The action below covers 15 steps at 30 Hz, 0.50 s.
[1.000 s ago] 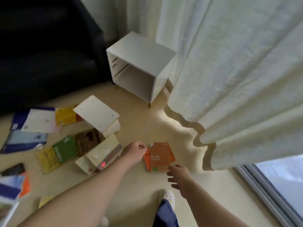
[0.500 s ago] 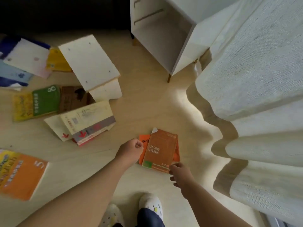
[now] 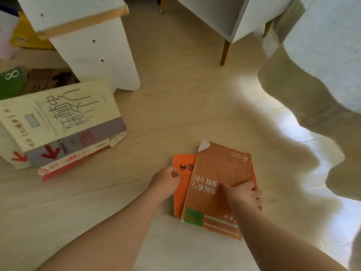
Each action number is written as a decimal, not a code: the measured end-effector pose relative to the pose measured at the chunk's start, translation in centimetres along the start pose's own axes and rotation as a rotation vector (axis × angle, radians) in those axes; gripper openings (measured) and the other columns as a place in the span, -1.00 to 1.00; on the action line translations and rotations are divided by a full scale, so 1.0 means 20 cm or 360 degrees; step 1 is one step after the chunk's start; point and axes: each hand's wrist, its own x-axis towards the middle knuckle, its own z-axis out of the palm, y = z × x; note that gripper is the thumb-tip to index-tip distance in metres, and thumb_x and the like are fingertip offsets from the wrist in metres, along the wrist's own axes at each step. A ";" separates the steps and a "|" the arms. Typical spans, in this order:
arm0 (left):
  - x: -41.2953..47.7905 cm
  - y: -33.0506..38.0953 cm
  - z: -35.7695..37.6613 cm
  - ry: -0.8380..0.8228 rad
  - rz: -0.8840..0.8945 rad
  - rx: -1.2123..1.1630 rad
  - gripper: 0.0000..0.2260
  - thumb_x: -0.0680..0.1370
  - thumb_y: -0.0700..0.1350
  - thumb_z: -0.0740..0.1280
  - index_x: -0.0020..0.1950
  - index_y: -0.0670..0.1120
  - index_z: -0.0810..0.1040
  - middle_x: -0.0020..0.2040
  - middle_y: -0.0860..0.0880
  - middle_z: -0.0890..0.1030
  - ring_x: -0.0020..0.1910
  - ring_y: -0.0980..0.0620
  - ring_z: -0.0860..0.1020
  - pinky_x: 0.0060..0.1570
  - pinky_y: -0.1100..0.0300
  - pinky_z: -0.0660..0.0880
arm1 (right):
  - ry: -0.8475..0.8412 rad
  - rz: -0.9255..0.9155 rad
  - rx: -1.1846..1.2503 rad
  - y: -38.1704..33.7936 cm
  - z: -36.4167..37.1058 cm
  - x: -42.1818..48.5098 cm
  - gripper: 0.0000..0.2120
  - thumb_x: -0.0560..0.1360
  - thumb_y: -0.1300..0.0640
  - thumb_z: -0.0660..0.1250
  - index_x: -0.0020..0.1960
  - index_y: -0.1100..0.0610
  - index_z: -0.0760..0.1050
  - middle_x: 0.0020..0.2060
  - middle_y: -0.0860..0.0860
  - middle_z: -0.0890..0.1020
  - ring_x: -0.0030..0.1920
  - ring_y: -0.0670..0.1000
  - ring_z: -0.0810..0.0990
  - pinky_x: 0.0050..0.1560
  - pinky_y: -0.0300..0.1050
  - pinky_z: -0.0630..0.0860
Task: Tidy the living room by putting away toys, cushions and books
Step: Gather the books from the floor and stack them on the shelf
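Observation:
Two books lie stacked on the pale wooden floor in front of me. The brown-orange book (image 3: 218, 177) with a green corner patch lies on top of a brighter orange book (image 3: 182, 173). My right hand (image 3: 243, 193) grips the right edge of the brown-orange book, thumb on its cover. My left hand (image 3: 166, 181) is curled at the left edge of the bright orange book, touching it. A pile of cream, grey and red books (image 3: 62, 126) lies to the left.
A white cube shelf (image 3: 240, 14) on wooden legs stands at the top, open side toward me. A white board piece (image 3: 93, 49) leans at upper left over more books (image 3: 11, 83). A white curtain (image 3: 320, 61) hangs at the right, its hem on the floor.
My view dropped much closer to the floor. My right hand moved onto the brown-orange book and took hold of its edge; my left hand closed in on the orange book beneath.

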 end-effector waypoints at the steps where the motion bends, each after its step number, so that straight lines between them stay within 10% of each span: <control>1: -0.01 -0.02 0.01 -0.0003 -0.0014 -0.0007 -0.91 0.58 -0.11 0.20 -0.03 0.02 0.49 -0.03 -0.01 0.55 -0.07 0.00 0.52 -0.11 0.21 0.41 | 0.0022 0.0011 0.0012 0.00 0.00 0.00 -0.09 0.34 -0.16 0.45 0.47 0.14 0.03 0.41 0.18 0.15 0.41 0.26 0.13 0.37 0.24 0.15; 5: -0.06 -0.08 0.02 -0.0039 -0.0090 -0.0076 -0.93 0.57 -0.12 0.22 -0.06 0.02 0.47 -0.08 -0.02 0.53 -0.10 -0.01 0.51 -0.18 0.22 0.39 | -0.0058 0.0062 0.0332 0.05 0.00 0.03 -0.13 0.31 -0.04 0.52 0.43 0.12 0.10 0.33 0.21 0.34 0.31 0.30 0.35 0.28 0.25 0.35; 11: -0.03 -0.08 -0.07 0.0300 -0.0121 -0.0285 -0.82 0.55 -0.11 0.26 0.14 -0.05 0.50 0.04 -0.03 0.55 0.01 -0.03 0.51 -0.10 0.25 0.32 | -0.0035 -0.0576 0.0888 -0.05 -0.01 -0.10 -0.86 0.58 0.07 0.20 0.11 0.05 0.45 -0.09 -0.01 0.59 -0.14 -0.01 0.57 -0.09 -0.08 0.53; 15: -0.05 -0.10 -0.07 0.0355 -0.0184 -0.0443 -0.81 0.56 -0.12 0.27 0.16 -0.09 0.49 0.06 -0.11 0.59 -0.08 -0.04 0.52 -0.15 0.22 0.35 | -0.0002 -0.0253 0.1664 -0.13 -0.05 -0.15 -0.77 0.59 0.05 0.17 0.22 0.07 0.41 0.02 0.04 0.56 -0.03 0.08 0.58 -0.01 0.04 0.57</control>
